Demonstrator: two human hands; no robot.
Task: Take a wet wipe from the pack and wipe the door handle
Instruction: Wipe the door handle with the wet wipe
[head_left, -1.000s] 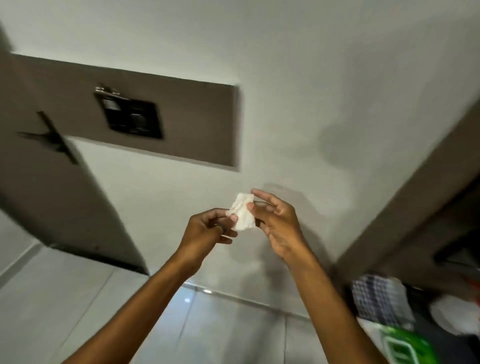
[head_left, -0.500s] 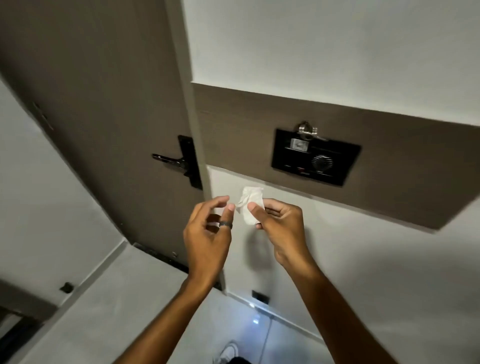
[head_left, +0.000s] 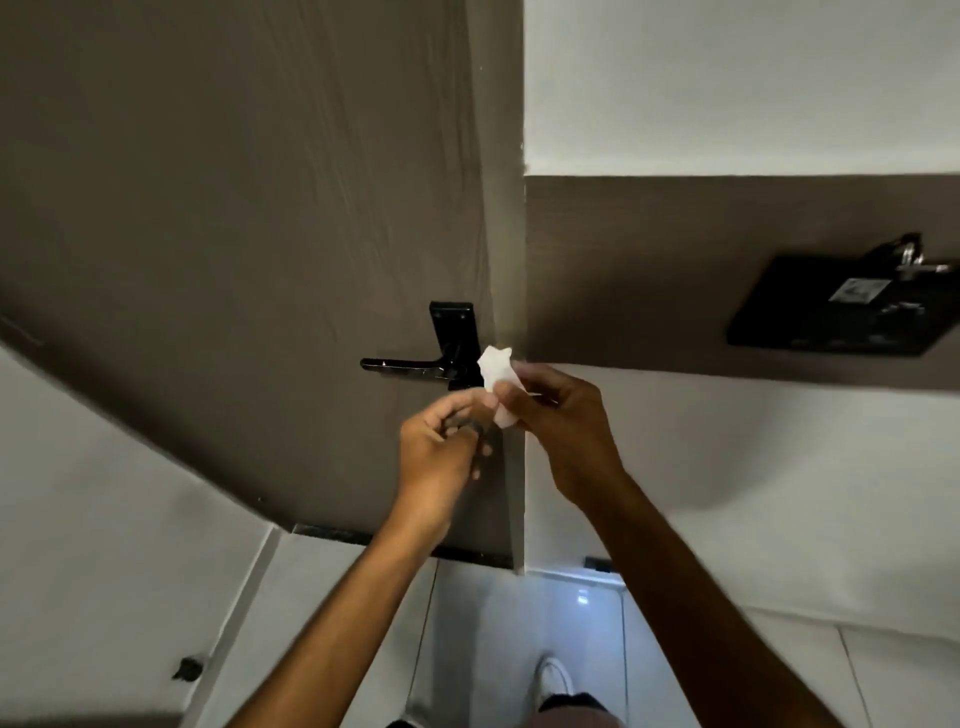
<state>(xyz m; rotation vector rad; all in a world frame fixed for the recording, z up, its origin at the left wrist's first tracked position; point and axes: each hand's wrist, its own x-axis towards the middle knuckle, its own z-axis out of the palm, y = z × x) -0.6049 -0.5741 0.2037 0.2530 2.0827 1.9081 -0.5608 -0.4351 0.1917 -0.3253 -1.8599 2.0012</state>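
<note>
A small crumpled white wet wipe (head_left: 497, 375) is pinched in my right hand (head_left: 563, 431), just right of the black door handle (head_left: 410, 368) and overlapping its black backplate (head_left: 453, 332). My left hand (head_left: 441, 452), with a dark ring on one finger, is curled right beside it; its fingertips meet the wipe's lower edge, though blur hides whether they grip it. The lever points left on the brown door (head_left: 234, 234). The pack of wipes is out of view.
A black wall panel (head_left: 831, 312) with a metal hook sits on the brown wall band at the right. White walls flank the door. A door stop (head_left: 187, 669) sits on the pale tiled floor at the lower left. My white shoe (head_left: 555, 675) shows below.
The view has swung left, from the wall to the door. Both hands with the wipe have come up close to the door handle, and the wall panel has slid to the right edge.
</note>
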